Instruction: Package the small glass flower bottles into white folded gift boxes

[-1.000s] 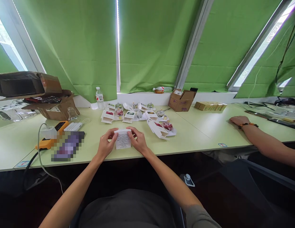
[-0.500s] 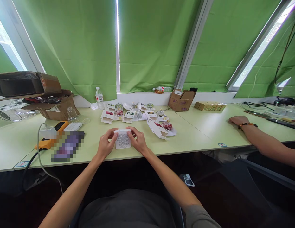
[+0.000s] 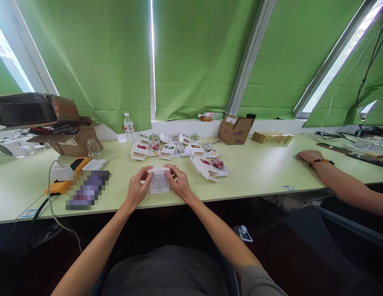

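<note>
- The small white box stands near the front edge of the table, straight ahead of us, with its printed face turned our way.
- Our left hand is clamped on the box's left side, fingertips curled up at the top left corner.
- Our right hand grips the right side in the same way, fingers over the top right corner, so the box is pinched between both hands.
- We judge the box to be thin card: light, stiff along its folds, and easy to dent on the flat faces.
- It is best taken by the side walls and corners, as we hold it here, and not squeezed across the front.
- Behind it lie opened white boxes and round glass ornaments. If one of those is inside ours, it will be heavier and breakable.
- We cannot tell whether the box is full or empty, nor whether its top flap is open, since our fingertips cover it.
- The print on the front is too small to read.
- A blurred object to the left, beside a yellow device, cannot be made out.
- Another person's hand rests flat on the table well to the right, its arm cut off by the picture's edge.
</note>
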`<state>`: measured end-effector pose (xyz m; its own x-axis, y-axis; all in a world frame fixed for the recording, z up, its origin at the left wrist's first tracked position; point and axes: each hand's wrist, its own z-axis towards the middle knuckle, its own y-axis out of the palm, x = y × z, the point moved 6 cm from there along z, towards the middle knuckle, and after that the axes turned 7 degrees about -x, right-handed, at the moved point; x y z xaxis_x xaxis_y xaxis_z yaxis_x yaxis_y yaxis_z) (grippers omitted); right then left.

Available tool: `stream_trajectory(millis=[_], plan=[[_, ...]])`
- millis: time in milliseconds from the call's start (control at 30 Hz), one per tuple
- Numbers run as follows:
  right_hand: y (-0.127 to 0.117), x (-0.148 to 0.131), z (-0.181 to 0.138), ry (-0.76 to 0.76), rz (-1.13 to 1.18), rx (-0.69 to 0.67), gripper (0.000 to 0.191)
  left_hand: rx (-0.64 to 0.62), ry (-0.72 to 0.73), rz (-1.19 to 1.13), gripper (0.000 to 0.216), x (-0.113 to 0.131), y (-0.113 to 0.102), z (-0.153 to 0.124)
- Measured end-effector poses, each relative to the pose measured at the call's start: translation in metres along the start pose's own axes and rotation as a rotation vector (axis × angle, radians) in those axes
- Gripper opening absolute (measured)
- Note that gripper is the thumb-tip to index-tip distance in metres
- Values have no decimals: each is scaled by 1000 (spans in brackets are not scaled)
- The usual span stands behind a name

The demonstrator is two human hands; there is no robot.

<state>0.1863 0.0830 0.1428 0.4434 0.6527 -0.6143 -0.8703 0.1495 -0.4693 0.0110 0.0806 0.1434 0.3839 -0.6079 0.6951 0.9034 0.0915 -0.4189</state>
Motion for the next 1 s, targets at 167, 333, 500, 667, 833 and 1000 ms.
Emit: stream_trajectory(millis=[167,333,500,667,833,1000], plan=[[0,-2,-1,-4,-4,1,34,10,5,-8,29,0,0,0],[0,-2,-1,0,-13,-3,34,20,10,-1,29,0,0,0],[0,-2,-1,5,-17,-5,35,30,9,3,30,0,0,0],[-1,-3,-1,8,-13,-8,36,33,15,-1,31,0,0,0],[0,-1,-1,18,-12,-9,37,35,17,1,32,0,0,0],[-1,0,-2,29,15,-15,38,28,24,37,32,1,-1,0]])
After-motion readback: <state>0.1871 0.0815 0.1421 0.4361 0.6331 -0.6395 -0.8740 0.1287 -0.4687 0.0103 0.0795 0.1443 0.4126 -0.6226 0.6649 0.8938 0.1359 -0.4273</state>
